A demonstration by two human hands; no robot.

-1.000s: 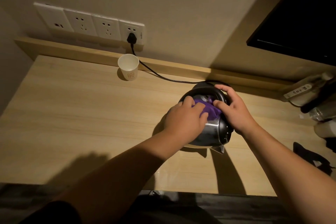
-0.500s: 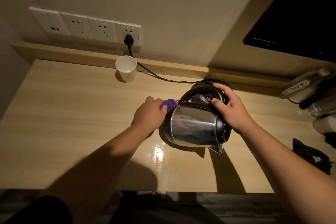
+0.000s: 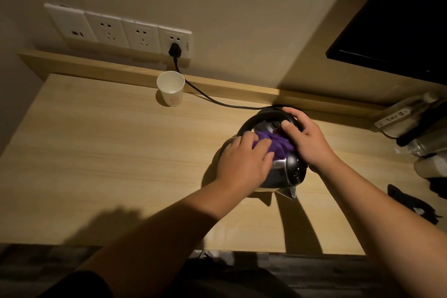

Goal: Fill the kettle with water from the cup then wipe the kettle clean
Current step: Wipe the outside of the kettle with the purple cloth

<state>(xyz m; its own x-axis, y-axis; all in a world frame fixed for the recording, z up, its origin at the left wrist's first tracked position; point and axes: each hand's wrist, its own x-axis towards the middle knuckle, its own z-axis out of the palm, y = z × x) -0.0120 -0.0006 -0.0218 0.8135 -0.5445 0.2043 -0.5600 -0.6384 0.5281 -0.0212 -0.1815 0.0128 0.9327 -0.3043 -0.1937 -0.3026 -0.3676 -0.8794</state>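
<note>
Since the cup (image 3: 170, 89) sits well apart by the wall, I reckon I'm wiping: my right hand (image 3: 305, 142) clamps the tipped kettle (image 3: 281, 172) on the table (image 3: 116, 157), left hand (image 3: 244, 162) fingers pressed together on the purple cloth (image 3: 277, 144), next rubbing toward the spout.

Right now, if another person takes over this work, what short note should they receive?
Left hand: presses the purple cloth on the kettle.
Right hand: grips the black handle and steadies the kettle, which is tilted, spout toward you.
Paper cup: upright by the back ledge, apart from the kettle.
Done: cannot tell if the kettle holds water; wiping is under way.
Left: finish wiping, then set the kettle upright.
</note>
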